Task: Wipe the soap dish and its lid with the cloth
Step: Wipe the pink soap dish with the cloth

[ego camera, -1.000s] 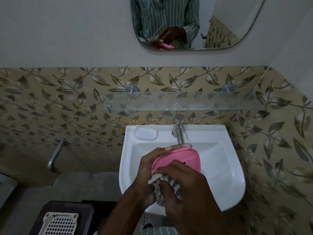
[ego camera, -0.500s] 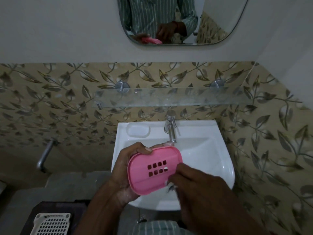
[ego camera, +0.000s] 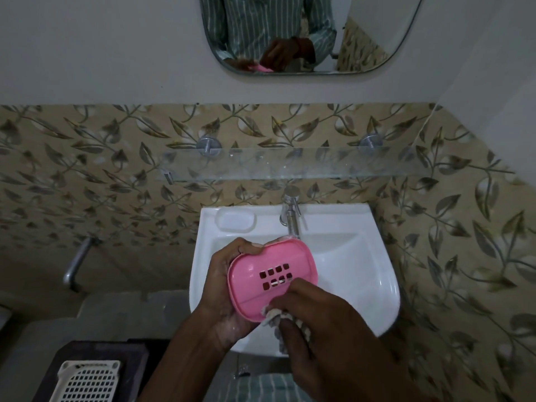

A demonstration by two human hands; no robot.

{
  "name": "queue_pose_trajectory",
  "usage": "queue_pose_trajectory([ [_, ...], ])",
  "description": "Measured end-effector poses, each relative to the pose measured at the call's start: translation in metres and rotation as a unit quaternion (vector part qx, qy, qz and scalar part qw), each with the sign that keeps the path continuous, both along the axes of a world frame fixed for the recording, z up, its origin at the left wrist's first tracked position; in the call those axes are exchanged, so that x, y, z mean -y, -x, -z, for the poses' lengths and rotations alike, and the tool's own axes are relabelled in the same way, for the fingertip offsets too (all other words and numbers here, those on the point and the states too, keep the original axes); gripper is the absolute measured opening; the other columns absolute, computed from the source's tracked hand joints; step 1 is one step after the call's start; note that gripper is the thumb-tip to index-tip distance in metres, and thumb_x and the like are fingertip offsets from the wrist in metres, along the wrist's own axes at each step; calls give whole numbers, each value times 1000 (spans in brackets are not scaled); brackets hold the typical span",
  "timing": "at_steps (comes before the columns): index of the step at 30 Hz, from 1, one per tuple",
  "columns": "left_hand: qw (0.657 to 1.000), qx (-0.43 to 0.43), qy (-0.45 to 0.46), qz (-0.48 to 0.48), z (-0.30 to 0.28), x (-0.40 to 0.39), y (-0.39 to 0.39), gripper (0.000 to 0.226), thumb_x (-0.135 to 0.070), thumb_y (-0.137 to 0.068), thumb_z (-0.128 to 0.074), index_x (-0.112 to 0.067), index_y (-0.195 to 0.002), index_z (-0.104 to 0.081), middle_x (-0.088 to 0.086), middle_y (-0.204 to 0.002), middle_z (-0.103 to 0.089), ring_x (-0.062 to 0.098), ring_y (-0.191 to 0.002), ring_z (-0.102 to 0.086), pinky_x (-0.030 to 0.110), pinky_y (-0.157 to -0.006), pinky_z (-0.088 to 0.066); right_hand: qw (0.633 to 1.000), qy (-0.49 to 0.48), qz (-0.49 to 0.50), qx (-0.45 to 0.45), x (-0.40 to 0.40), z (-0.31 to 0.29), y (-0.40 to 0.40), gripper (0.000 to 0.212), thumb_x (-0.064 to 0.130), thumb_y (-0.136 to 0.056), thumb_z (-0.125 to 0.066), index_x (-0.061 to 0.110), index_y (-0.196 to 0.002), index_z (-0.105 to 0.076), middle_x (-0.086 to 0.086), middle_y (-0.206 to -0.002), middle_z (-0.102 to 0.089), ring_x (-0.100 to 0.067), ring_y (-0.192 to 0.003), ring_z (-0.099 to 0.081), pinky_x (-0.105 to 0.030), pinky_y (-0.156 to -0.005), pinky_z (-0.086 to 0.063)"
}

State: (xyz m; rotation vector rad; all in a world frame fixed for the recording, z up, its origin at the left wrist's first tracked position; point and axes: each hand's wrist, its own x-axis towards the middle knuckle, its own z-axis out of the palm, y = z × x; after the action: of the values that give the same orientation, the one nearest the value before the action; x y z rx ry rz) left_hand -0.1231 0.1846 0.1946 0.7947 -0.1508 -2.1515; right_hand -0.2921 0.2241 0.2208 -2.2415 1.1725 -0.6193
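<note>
Over the white basin the left hand grips a pink soap dish from its left side, thumb curled over the top edge, the other fingers tucked behind it and out of sight. The dish tilts its flat face with the slotted drain holes toward the viewer; whether this piece is the tray or the lid cannot be told. The right hand closes around a bunched cloth and presses it against the dish's lower right corner, covering that corner. Only a pale, crumpled bit of cloth shows between the fingers, and a strip hangs below. A tap stands behind the dish, its spout partly hidden by the pink rim. Above it runs a glass shelf. The mirror, cut off by the top edge, reflects a striped shirt and both hands. At the bottom left a white perforated basket is cropped by the frame.
</note>
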Motion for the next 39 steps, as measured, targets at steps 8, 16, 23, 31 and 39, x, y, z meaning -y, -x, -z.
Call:
queue_pose_trajectory([
  [8,999,16,29,-35,5,-8,6,41,-32,-64,-68,-7,-93,-79,20,-90,-71,31,-74,-67,38,-65,-61,980,61,171,-83,12,6,16,8,23,-86,-63,27,-92,-64,13,-85,-52,-5,-59,-53,-14,-49,-43],
  [16,976,135,118,-126,-8,-9,12,25,-18,-54,-78,-5,-75,-73,11,-67,-71,22,-56,-69,28,-46,-57,989,55,125,-64,5,-3,4,12,26,-83,-62,28,-94,-66,13,-90,-61,-4,-68,-61,-16,-52,-52],
  [23,991,79,87,-62,-2,-7,12,58,-39,-24,-89,-17,-78,-82,9,-74,-75,20,-56,-71,33,-56,-58,988,-27,149,-25,3,2,-5,22,40,-83,-59,30,-101,-67,16,-97,-67,-5,-82,-65,-24,-76,-58],
  [31,994,46,91,-45,5,-6,9,84,-33,-37,-90,-16,-118,-75,19,-103,-74,32,-88,-69,43,-77,-59,965,39,257,-36,31,8,9,18,25,-83,-74,23,-80,-57,9,-71,-60,-8,-61,-57,-27,-55,-52],
  [39,992,58,104,-43,-9,-10,15,38,-33,-55,-75,-15,-87,-83,15,-87,-76,23,-64,-73,38,-66,-62,969,122,211,29,47,3,-13,10,10,-87,-68,13,-92,-60,4,-80,-60,-7,-65,-56,-12,-57,-45],
])
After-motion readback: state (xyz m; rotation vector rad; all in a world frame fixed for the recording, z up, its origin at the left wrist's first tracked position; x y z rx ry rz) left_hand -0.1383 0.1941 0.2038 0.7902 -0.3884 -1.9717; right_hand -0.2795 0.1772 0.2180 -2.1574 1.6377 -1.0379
